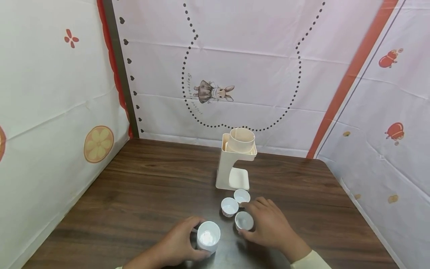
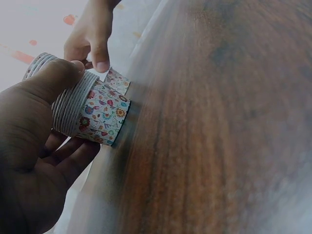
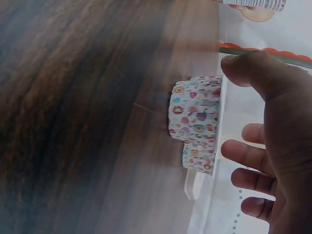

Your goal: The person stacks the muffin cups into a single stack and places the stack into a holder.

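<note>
The stack of paper cups (image 1: 208,236) is in my left grip (image 1: 181,239), thumb and fingers curled around it; I judge it light, but thin walls could crush, so the layered rims are better to hold. My right grip (image 1: 269,227) is wide beside a single cup (image 1: 244,221) on the counter (image 1: 161,186), touching or not I cannot tell.

A stack of round white paper cups printed with bright little flowers (image 1: 208,236) has its open end up, its rims tucked close together like rings. It is hard to tell if its bottom touches the dark brown wood table (image 1: 161,186). To its right, mouths up on the table, stand a near white paper cup (image 1: 244,221), a left flowery paper cup (image 1: 230,206) and a far white cup (image 1: 242,195), bunched close.
</note>
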A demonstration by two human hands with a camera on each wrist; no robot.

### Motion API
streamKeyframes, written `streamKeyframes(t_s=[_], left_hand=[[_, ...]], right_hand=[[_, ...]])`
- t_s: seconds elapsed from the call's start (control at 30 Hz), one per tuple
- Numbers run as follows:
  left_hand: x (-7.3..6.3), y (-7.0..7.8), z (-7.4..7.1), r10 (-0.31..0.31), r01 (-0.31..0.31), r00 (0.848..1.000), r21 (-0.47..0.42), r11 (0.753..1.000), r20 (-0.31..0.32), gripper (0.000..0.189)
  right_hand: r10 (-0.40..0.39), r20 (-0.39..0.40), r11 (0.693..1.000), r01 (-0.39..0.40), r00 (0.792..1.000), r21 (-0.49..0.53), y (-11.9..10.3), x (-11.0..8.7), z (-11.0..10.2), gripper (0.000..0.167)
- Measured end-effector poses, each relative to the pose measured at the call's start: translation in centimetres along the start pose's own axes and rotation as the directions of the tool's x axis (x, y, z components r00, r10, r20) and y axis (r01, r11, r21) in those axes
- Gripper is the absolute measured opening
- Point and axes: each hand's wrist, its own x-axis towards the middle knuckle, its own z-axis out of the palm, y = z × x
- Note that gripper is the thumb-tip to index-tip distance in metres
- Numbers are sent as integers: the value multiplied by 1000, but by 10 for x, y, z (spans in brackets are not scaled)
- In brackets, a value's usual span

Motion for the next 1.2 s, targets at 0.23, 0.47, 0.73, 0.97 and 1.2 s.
streamKeyframes(t_s=[0.23,0.47,0.73,0.97,1.2], left_hand=[[-1,-1,2,-4,4,1000,-8,1000,2,60],[-1,0,1,-16,16,1000,-4,1000,12,60],[-1,0,2,-9,9,1000,6,1000,6,60],[-1,0,3,-1,1,1000,3,1000,-6,59],[-1,-1,2,6,-6,1000,3,1000,-23,58]], right_hand=[[29,40,999,-29,999,17,1,-3,4,70],[28,47,999,-29,999,23,2,-5,7,71],[26,46,999,-27,999,24,3,-7,11,70],[0,-14,1000,0,1000,12,4,-4,8,67],[-23,-7,1000,23,1000,-3,2,4,-5,67]])
